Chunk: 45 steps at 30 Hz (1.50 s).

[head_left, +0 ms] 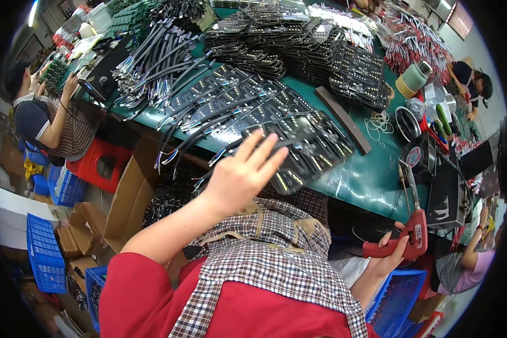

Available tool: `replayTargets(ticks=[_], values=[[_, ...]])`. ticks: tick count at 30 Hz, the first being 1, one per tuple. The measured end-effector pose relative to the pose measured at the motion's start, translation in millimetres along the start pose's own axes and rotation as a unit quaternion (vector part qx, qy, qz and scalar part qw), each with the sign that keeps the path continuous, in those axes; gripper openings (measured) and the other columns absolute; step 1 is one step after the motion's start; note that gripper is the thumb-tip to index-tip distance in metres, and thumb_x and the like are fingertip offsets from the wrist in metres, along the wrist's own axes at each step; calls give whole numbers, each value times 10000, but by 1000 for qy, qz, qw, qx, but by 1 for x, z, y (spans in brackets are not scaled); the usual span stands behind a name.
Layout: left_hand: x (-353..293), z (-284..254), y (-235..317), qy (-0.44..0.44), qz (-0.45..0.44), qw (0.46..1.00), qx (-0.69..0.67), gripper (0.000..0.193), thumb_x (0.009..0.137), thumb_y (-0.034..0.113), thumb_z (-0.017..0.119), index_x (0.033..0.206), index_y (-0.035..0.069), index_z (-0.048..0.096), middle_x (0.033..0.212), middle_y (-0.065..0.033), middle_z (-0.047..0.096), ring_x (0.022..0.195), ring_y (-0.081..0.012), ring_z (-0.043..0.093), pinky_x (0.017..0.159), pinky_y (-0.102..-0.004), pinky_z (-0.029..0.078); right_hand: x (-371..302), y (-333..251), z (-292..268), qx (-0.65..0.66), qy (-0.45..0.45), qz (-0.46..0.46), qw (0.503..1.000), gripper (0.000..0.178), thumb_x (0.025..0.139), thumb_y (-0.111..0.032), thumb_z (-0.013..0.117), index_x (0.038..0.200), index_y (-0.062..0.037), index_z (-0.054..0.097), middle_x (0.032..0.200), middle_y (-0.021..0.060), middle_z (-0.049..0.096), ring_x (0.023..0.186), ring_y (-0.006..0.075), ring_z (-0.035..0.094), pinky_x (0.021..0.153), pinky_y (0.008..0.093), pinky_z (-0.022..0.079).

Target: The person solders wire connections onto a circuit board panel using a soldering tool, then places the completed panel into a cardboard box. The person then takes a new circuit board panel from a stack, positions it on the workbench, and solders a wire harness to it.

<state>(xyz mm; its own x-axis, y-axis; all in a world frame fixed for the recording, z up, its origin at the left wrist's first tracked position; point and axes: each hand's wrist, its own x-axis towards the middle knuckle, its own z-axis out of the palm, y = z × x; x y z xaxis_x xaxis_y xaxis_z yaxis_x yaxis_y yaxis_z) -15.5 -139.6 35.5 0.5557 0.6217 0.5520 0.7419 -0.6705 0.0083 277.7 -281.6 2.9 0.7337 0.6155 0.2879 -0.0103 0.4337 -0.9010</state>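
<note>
My left hand (239, 174) reaches over a black circuit board panel (315, 149) with rows of small light-coloured parts, at the near edge of the table. Its visible fingers are stretched out and spread; whether they press on the panel I cannot tell. A dark cable (298, 139) runs across the panel beside the fingertips. In my right hand (391, 250) is a red soldering gun (416, 234), held by its pistol grip near the table's right front edge. Its metal barrel points up and away. Beyond the panel lie more black boards (225, 101), several with dark cables across them.
Stacked black boards (304, 42) and a heap of cables (152, 67) fill the green table's (386, 186) back. A dark bar (343, 120) lies right of the boards. Tape rolls (411, 79) and a black box (446, 197) stand right. Co-workers sit both sides; blue crates (45, 253) stand below.
</note>
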Motion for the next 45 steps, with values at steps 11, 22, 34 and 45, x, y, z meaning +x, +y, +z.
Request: replayTargets(ticks=[11, 22, 34, 45], values=[[-51, 25, -17, -166, -211, 963, -6, 728, 681, 166, 662, 1315, 142, 306, 1083, -172, 407, 905, -311, 430, 812, -387, 379, -5, -1, 15, -10, -7, 13, 1000, 317, 892, -189, 445, 1141, -7, 374, 1003, 133, 512, 519, 85, 433, 448, 184, 361], [-6, -2, -46, -5, -129, 987, 101, 496, 709, -6, 470, 1190, 113, 459, 793, -84, 445, 576, -216, 543, 472, -302, 456, -3, 4, 30, -6, 1, 49, 999, 344, 885, -188, 450, 1162, -3, 364, 990, 149, 513, 530, 111, 445, 440, 200, 372], [-33, 25, -116, -134, -213, 968, -21, 608, 693, 173, 650, 1186, -46, 372, 1013, -175, 505, 817, -350, 545, 685, -397, 455, -1, 8, 31, -17, -5, 44, 999, 345, 884, -199, 455, 1159, -6, 379, 986, 154, 508, 514, 104, 445, 416, 186, 356], [-23, -8, -103, -42, -131, 990, 17, 427, 669, -31, 516, 1092, 20, 493, 807, -121, 477, 660, -280, 553, 565, -349, 464, 0, 6, 43, -2, -11, 37, 999, 344, 878, -190, 467, 1158, -13, 376, 982, 149, 507, 521, 104, 440, 433, 190, 366]])
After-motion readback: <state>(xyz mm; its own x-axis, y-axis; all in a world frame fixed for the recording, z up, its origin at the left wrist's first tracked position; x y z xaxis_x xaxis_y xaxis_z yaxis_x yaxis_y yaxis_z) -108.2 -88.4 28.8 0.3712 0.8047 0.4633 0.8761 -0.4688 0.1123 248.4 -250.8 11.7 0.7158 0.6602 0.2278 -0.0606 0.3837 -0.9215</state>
